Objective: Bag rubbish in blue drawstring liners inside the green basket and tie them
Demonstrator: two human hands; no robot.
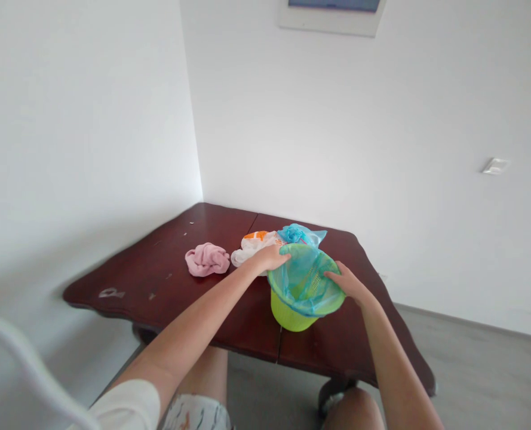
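Note:
A green waste bin (292,319), lined with a translucent blue bin bag (307,278), stands tilted toward me on the table. The bag's edge is folded over the rim. My left hand (272,258) grips the rim on the left, thumb inside over the bag. On the opposite side my right hand (348,282) is closed on the rim in the same way, its thumb on the liner. Just behind the bin lie a crumpled blue plastic bag (298,233) and a white and orange plastic bag (247,249). The fingers outside the rim are mostly hidden.
A crumpled pink cloth (208,260) lies left of the bags on the dark red wooden table (166,286), whose edge is wavy. White walls border the table at the left and back. A switch plate (496,166) sits on the back wall. A white curved object (27,364) shows at lower left.

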